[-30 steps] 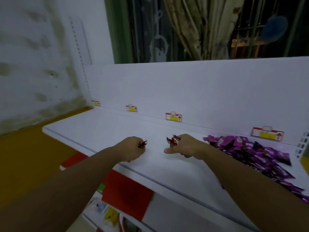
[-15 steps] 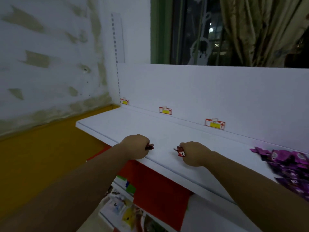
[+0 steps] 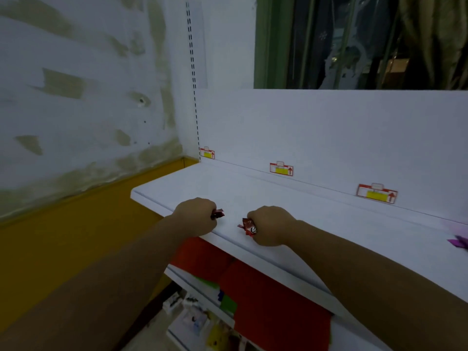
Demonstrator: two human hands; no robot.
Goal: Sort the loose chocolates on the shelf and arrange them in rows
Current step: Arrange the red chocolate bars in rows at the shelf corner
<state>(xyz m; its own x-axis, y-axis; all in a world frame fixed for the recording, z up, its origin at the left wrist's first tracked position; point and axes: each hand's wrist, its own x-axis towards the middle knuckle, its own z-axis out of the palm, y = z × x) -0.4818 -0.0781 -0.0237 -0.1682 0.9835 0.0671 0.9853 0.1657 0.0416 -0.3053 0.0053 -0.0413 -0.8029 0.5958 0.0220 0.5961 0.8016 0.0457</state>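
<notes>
Both bare forearms reach forward and converge at the front edge of the shelf [image 3: 329, 224], near its left end. The left hand [image 3: 196, 216] is knuckles-up, fingers curled round a red-wrapped chocolate [image 3: 217, 214] whose twisted end pokes out to the right. The right hand [image 3: 271, 225], just beside it but apart, is curled likewise, gripping a second red chocolate [image 3: 249, 226] at its left side.

Three red and yellow price labels [image 3: 281, 169] sit along the foot of a white back panel [image 3: 329, 127]. To the left, a patched wall [image 3: 76, 110] meets a yellow floor [image 3: 63, 236]. Behind the panel are a green window frame [image 3: 268, 41] and a curtain [image 3: 435, 41]. Lower down lie red packs [image 3: 273, 295].
</notes>
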